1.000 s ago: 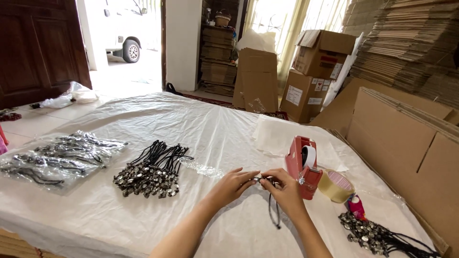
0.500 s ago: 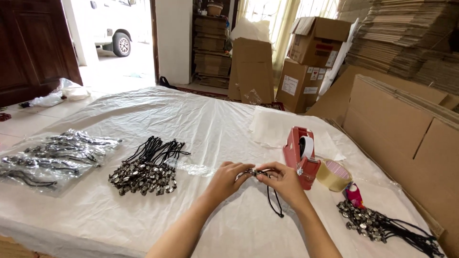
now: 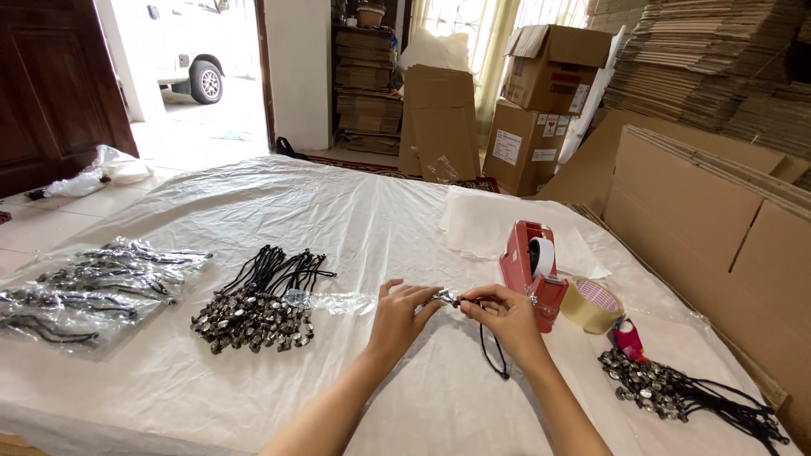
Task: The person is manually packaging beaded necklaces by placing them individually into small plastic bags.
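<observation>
My left hand (image 3: 404,317) and my right hand (image 3: 505,318) meet over the white plastic-covered table (image 3: 355,211). Between their fingertips they pinch one small metal pendant (image 3: 446,297); its black cord (image 3: 492,353) hangs in a loop below my right hand. A small clear plastic bag (image 3: 329,301) lies just left of my left hand. Further left sits a heap of pendants on black cords (image 3: 258,304). Another such heap (image 3: 676,395) lies at the lower right.
A red tape dispenser (image 3: 530,270), a roll of brown tape (image 3: 591,304) and a small pink object (image 3: 628,339) stand right of my hands. Bagged pendants (image 3: 84,283) lie at far left. White sheets (image 3: 490,224) lie behind. Flat cardboard (image 3: 726,219) and boxes (image 3: 549,76) line the right.
My hands have stayed together on the pendant, shifting only slightly. The view has tilted a little, so the table things sit lower in the frame.
</observation>
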